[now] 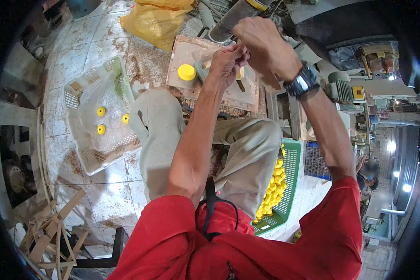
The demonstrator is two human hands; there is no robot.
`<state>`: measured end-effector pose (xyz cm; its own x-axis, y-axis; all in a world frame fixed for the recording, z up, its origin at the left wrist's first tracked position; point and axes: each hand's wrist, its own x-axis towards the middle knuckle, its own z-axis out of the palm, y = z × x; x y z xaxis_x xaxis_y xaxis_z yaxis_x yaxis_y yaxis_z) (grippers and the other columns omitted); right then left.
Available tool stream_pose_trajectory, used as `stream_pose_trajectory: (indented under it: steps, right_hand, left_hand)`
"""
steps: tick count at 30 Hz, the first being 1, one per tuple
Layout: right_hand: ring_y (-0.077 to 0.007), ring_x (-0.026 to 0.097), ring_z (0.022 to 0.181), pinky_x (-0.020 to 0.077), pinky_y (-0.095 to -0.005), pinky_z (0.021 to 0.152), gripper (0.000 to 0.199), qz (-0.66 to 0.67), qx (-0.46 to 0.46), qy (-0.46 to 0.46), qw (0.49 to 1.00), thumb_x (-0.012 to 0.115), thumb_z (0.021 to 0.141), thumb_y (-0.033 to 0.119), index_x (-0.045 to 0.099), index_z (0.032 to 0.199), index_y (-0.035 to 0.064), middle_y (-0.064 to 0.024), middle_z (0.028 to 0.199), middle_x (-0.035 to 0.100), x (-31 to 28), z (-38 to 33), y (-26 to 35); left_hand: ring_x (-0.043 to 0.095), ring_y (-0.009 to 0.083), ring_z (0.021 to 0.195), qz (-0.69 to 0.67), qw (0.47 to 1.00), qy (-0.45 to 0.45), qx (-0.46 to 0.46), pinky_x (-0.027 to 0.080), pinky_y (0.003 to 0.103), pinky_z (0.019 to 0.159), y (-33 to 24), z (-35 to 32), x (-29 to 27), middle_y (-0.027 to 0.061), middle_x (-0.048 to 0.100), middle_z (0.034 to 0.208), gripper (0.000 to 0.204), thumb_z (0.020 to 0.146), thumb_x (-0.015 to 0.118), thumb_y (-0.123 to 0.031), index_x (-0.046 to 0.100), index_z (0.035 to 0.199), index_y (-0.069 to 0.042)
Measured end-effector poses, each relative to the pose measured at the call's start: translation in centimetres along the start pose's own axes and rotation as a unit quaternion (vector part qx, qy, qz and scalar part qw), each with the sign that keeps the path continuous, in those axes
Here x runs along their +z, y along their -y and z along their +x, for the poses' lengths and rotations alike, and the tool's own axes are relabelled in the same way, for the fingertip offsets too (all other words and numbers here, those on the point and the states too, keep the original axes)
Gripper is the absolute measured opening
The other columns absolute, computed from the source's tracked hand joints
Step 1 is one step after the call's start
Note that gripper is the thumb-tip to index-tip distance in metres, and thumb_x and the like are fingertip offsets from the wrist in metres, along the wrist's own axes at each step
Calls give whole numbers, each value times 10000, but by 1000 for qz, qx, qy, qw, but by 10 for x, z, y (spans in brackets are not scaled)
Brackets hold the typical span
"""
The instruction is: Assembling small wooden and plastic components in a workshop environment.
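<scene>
My left hand (pixel 228 64) is over a dusty wooden board (pixel 178 55), its fingertips pinched together. What they hold, if anything, is too small to make out. My right hand (pixel 264 43), a dark watch on its wrist, is curled just beyond and to the right, back up; its fingers are mostly hidden, and so is whatever they grip. A round yellow piece (pixel 186 72) rests on the board left of my left hand. Part of another yellow piece (pixel 240 73) peeks out beside my left hand, near a grey metal plate (pixel 201 70).
A pale plastic crate (pixel 89 164) at left holds clear plastic and 3 yellow pieces (pixel 101 111). By my right leg stands a green crate (pixel 292 161) with many yellow pieces. A yellow sack (pixel 156 21), wood scraps (pixel 56 233) and a motor (pixel 340 88) are around; a person (pixel 367 179) is far right.
</scene>
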<state>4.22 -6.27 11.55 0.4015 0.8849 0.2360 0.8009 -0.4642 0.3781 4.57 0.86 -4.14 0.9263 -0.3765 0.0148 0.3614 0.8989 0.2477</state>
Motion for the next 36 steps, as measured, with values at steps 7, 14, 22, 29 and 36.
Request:
stream_pose_trajectory:
  steps: [7,14,22,29,36]
  right_hand:
    - [-311,615,866,497,-405,731,151,-15,43,182,982,683,771,109,590,879,60,-105,853,607,28,17,-41]
    - [-319,608,875,499,-411,733,216,-4,138,175,975,721,730,103,590,892,47,-112,857,607,14,18,-34]
    - [-319,644,921,525,-417,751,281,-68,105,258,958,773,700,183,598,880,55,-118,893,643,1,15,-18]
    - [-324,668,867,534,-415,730,240,-67,80,264,959,781,716,213,657,856,63,-129,893,662,0,15,-16]
    - [-342,629,902,501,-436,774,281,-3,57,204,977,767,714,199,581,861,48,-127,869,620,6,8,-25]
  left_hand:
    - [617,159,671,12,999,27,40,486,256,587,-6,2,-2,104,685,825,86,824,717,19,680,897,45]
    - [595,138,651,122,987,-85,56,501,268,629,-11,-4,9,105,674,865,173,819,737,-9,655,954,62]
    - [595,128,625,167,981,-70,64,492,255,577,-16,-3,8,92,659,785,173,807,732,5,663,944,84]
    - [626,147,576,497,861,-53,92,503,270,545,-26,12,10,121,692,752,190,768,723,-74,707,844,100]
    - [588,193,572,202,959,194,-50,449,288,503,-48,30,-20,148,654,704,235,774,723,-151,672,732,75]
